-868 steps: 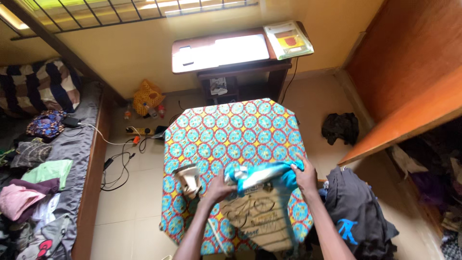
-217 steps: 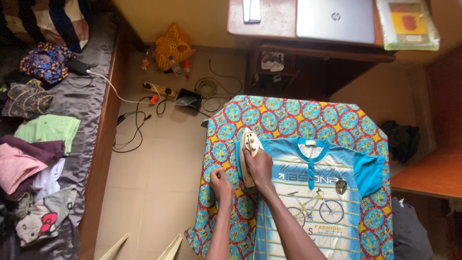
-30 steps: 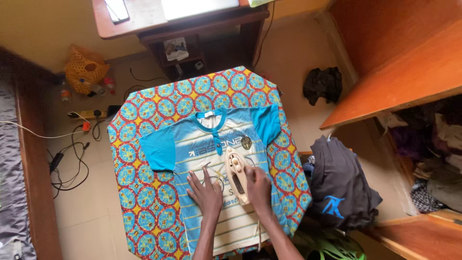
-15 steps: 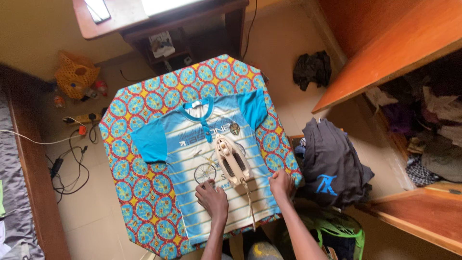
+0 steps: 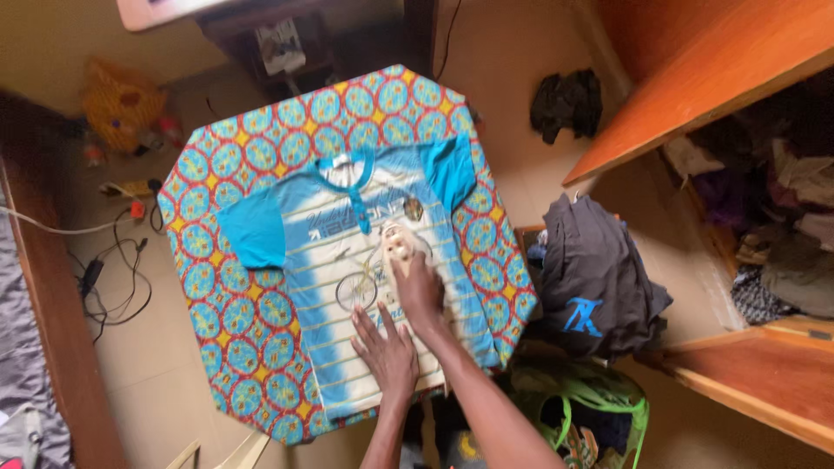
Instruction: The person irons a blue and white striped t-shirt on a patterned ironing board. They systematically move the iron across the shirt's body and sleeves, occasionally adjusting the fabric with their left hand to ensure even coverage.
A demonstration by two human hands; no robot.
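My right hand (image 5: 420, 291) has its grip closed over the iron (image 5: 401, 249), which rests flat on the shirt (image 5: 365, 260), on the chest just below the collar and beside the bicycle print. My left hand (image 5: 387, 352) lies flat and open on the shirt's lower part, fingers spread, holding nothing, just below and left of the iron. The shirt (blue sleeves, pale striped front) is spread face up on the table (image 5: 261, 321), which wears a bright cloth of blue circles on red and yellow; the shirt's hem reaches the table's near edge. To the right of the table a dark garment (image 5: 599, 278) with a blue mark is draped over something I cannot make out, and below it sits a green basket (image 5: 591, 408). Beyond the table's far right corner a dark cloth (image 5: 566, 102) lies crumpled on the floor. Left of the table, cables (image 5: 104, 278) trail across the floor.
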